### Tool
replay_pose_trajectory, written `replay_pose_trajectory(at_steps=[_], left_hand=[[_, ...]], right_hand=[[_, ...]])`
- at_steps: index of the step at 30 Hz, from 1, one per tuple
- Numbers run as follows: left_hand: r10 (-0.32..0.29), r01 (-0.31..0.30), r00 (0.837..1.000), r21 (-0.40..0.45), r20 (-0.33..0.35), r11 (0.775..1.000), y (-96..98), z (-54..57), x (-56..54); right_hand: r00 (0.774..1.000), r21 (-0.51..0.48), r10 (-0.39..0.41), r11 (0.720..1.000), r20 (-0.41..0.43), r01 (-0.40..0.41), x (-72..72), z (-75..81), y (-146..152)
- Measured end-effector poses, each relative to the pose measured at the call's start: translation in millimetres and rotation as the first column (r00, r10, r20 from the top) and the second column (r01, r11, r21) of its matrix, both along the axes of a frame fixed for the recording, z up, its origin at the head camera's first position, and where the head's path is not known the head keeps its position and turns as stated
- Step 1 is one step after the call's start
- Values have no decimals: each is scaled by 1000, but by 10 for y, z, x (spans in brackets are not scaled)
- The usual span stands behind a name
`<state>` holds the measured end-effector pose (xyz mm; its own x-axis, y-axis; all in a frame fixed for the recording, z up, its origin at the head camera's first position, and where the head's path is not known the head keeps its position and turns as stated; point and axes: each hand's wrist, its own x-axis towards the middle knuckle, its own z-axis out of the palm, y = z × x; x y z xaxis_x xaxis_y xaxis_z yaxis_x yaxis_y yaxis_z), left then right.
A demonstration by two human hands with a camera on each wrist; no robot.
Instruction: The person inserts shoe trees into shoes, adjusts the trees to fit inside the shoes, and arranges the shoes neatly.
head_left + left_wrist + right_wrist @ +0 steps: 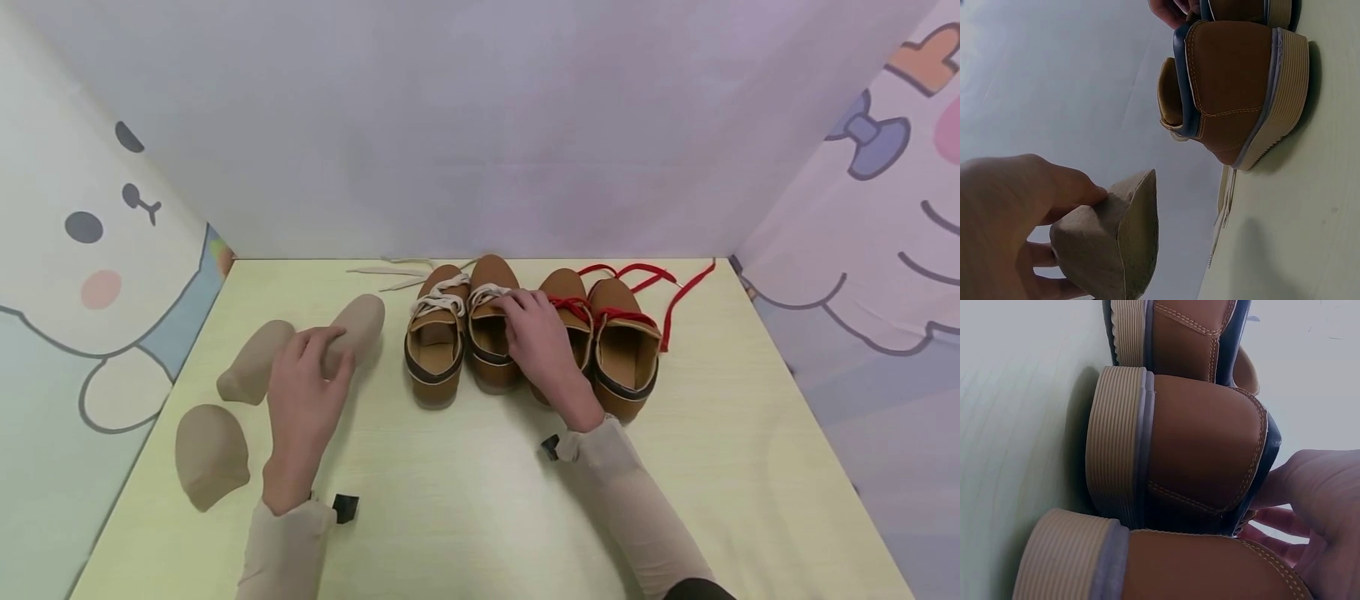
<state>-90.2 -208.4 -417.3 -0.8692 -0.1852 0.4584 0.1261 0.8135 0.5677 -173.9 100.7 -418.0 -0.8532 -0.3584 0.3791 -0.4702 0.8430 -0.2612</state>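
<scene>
My left hand (303, 396) grips a beige moulded shoe insert (364, 323), raised above the table in the left wrist view, thumb on one side and fingers on the other. My right hand (542, 340) reaches to the brown shoe with white laces (491, 279), second from the left. Its fingers and thumb are bent around the edge of the opening near the tongue; the fingertips are partly hidden. Beside that shoe, on the left, stands another white-laced brown shoe (435, 392). To the right are two brown shoes with red laces, one partly behind my right hand, the other (626, 404) outermost.
Two more beige inserts, one upper (257, 362) and one lower (212, 454), lie at the left of the pale yellow table (450, 517). Loose white laces (386, 271) and red laces (686, 292) trail near the back edge. Printed cloth walls stand behind and at both sides.
</scene>
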Motion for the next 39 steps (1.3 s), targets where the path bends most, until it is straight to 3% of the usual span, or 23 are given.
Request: replay_pose_trajectory(at_steps=[16, 39], left_hand=[[-16, 17, 1000, 13, -22, 1000, 108, 106, 67], [-101, 98, 992, -39, -75, 994, 336, 295, 165]], right_hand=[[999, -21, -12, 1000, 48, 13, 2, 51, 12], [997, -106, 17, 994, 73, -9, -26, 61, 79]])
